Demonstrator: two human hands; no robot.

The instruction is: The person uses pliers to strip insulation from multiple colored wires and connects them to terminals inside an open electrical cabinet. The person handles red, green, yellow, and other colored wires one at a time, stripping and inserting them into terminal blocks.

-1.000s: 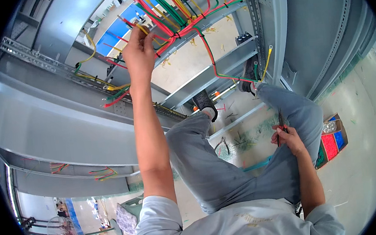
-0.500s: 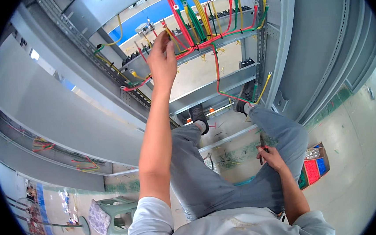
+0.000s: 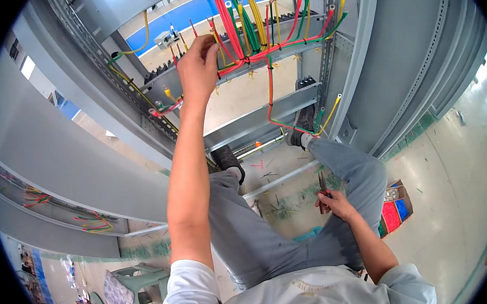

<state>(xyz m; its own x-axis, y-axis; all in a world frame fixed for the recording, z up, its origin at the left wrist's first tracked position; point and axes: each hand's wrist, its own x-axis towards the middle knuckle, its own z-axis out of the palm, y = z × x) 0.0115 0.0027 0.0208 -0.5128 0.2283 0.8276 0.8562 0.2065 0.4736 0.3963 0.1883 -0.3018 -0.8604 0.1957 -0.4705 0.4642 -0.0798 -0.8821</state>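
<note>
My left hand is raised into a grey electrical cabinet, its fingers pinched on a thin wire at the cable rail. A bundle of red, green and yellow wires runs down to that rail right beside the hand. My right hand rests low by my right knee and grips a pair of red-handled pliers, which point upward. I am seated, with my grey trouser legs and dark shoes reaching into the bottom of the cabinet.
A small cardboard box of red and blue parts sits on the floor at my right. A pale green stool stands at the lower left. Wire offcuts litter the cabinet floor. A grey cabinet door stands open on the left.
The view has tilted, so the cabinet and wire bundle sit more centred. My left hand has stayed up at the wires near the rail; my right hand still holds the pliers low by my knee.
</note>
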